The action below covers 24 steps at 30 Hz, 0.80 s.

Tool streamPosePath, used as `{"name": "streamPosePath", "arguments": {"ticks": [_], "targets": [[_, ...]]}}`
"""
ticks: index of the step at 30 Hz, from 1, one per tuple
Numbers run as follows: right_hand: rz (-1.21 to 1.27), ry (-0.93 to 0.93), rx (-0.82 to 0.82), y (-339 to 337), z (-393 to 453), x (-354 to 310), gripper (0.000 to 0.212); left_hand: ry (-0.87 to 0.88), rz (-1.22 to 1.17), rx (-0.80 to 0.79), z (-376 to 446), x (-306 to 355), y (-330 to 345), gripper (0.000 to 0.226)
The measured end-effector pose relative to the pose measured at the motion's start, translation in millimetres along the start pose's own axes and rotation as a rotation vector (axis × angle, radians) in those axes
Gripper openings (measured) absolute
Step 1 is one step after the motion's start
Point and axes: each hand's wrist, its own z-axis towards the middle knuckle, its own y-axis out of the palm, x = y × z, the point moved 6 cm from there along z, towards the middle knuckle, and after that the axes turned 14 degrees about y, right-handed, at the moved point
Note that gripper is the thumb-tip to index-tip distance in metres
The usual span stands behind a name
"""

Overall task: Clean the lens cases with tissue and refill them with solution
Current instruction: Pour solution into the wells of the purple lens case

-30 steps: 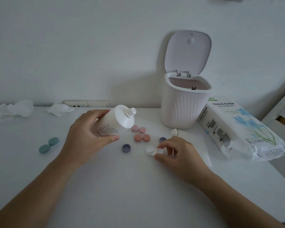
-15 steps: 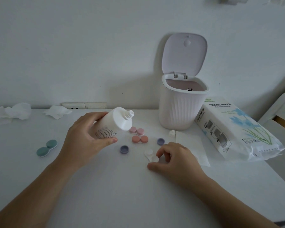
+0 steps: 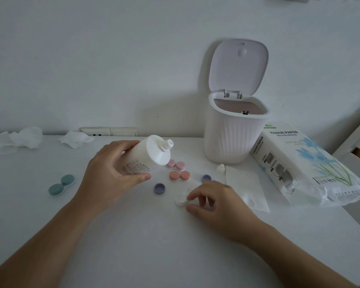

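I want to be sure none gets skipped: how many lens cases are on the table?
4: a green case at left, two pink cases near the bottle, and a white case at the right hand, partly hidden.

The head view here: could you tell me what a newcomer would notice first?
Probably the two hands at centre: the left hand grips a tilted, uncapped white solution bottle, while the right hand pinches a white lens case on the table. Behind them stands a white bin, lid up.
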Motion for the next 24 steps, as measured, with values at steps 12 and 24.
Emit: {"name": "streamPosePath", "arguments": {"ticks": [12,24], "targets": [[-0.043,0.017,-0.266,-3.4,40.5,10.8,0.035,-0.001,0.008,-0.036,-1.1,-3.0,2.5,0.071],[0.164,0.043,-0.121,-0.1,41.5,25.8,0.021,0.038,-0.011,-0.061,0.5,-0.5,5.7,0.072]]}}
